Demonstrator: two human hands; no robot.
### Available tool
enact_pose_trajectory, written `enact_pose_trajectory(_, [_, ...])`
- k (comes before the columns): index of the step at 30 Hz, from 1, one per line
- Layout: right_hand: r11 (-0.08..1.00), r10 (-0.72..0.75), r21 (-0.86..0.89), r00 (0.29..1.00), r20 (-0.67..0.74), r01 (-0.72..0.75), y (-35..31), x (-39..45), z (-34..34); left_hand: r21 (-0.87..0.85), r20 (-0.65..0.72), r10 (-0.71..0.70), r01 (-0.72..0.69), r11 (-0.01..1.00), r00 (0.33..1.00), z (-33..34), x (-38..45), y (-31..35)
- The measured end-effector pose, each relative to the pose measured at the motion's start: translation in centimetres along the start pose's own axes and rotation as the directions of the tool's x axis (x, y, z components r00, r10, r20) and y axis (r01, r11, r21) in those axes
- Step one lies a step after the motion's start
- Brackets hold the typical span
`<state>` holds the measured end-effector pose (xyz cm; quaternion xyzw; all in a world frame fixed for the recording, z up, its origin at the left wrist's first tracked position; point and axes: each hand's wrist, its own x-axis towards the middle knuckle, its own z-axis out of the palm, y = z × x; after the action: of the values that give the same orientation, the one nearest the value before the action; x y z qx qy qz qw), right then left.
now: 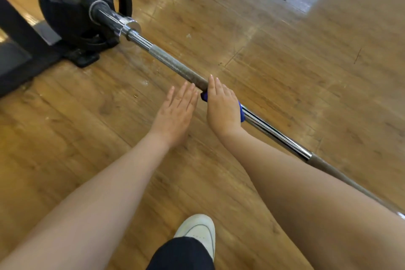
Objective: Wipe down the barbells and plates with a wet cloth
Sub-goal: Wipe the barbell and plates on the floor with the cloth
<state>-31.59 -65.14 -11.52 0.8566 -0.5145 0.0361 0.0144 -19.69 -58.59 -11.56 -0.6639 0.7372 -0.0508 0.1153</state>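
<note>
Right hand (pixel 222 108) pressing blue cloth (pixel 241 112) onto barbell (pixel 173 62), fingers together, seemingly flat; left hand (pixel 176 112) open, just beside.

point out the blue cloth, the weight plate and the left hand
blue cloth (pixel 241 112), head view, the edge showing beside the right hand
weight plate (pixel 54 15), head view, its black face left of the hub
left hand (pixel 176 112), head view, the back of the hand

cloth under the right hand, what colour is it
Blue cloth, seen in the head view.
</note>
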Motion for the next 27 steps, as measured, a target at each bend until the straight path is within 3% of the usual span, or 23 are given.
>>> enact_pose_trajectory(3, [1.0,0.023,-0.006,1.0,0.015,-0.023,2.0,-1.3,0.5,-0.042,0.01,0.001,0.0,0.999,1.0,-0.4,-0.1,0.4])
enact_pose_trajectory(7, [0.997,0.073,0.028,0.992,-0.105,-0.07,5.3,-4.8,1.4,-0.039,0.008,0.008,-0.008,0.999,1.0,-1.1,-0.1,0.5])
enact_pose_trajectory(17, [0.98,0.181,-0.066,0.982,-0.058,-0.185,12.9,-15.0,-0.8,-0.018,-0.025,0.059,-0.06,0.998,0.998,-2.0,0.5,2.5])
enact_pose_trajectory(27, [0.95,0.311,0.016,0.948,-0.073,-0.311,11.4,-14.2,-0.4,0.022,-0.047,0.075,-0.074,0.997,0.996,-2.2,3.4,2.3])
